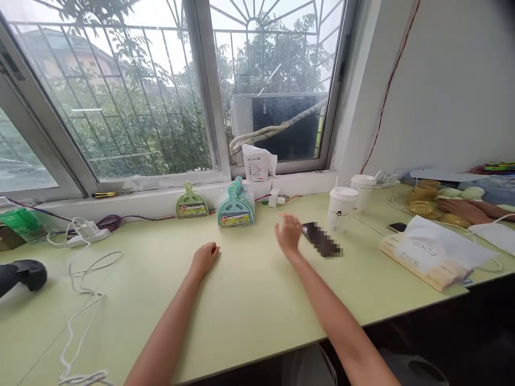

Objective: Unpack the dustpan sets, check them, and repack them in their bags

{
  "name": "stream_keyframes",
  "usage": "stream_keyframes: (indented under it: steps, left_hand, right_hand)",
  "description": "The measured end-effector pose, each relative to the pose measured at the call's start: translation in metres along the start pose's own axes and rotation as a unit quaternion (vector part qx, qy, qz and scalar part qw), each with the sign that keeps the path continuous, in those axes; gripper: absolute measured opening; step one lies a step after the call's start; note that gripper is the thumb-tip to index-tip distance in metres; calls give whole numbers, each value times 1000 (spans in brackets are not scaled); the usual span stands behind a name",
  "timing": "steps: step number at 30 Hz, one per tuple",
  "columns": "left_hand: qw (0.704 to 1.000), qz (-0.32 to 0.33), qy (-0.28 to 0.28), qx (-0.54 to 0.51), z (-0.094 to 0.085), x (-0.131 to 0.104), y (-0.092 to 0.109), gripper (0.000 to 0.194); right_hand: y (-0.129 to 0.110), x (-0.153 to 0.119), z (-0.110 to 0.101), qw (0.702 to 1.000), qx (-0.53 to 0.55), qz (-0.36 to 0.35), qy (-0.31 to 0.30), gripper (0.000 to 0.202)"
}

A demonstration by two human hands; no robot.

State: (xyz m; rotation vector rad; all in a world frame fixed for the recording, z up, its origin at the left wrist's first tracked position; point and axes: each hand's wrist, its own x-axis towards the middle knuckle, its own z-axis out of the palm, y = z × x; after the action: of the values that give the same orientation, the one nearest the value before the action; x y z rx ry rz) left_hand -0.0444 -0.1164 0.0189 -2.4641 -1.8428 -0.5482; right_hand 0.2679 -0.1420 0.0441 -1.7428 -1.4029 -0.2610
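Note:
My left hand [206,259] rests on the pale green table [241,300], its fingers curled in; what they hold, if anything, is hidden. Farther right, my right hand [288,232] is slightly blurred beside a dark phone [321,239], with no object visible in it. Beyond my hands, a stack of teal dustpan sets [235,206] in clear wrap stands near the window ledge. One green dustpan set [192,202] stands to its left.
Two white lidded cups [341,206] stand right of the phone. A tissue pack [434,252] lies near the right edge. White cables [86,292] and a black device [24,276] are at left. Another person's hand [462,210] is at far right.

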Motion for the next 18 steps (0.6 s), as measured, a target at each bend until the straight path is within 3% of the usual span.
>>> stream_keyframes:
  steps: [3,7,11,18]
  left_hand:
    - [1000,-8,-1,-23,-3,-10,-1,26]
    - [999,-10,-3,-44,-4,-12,-4,25]
    - [999,-6,-1,-52,-3,-12,-4,24]
    - [999,-18,-5,-42,-3,-13,-2,23]
  right_hand:
    - [67,11,-32,985,-134,110,14,59]
    - [122,6,-58,955,-191,204,-97,81]
    - [127,4,-59,947,-178,199,-179,92]
    - [119,11,-36,954,-155,190,-172,81]
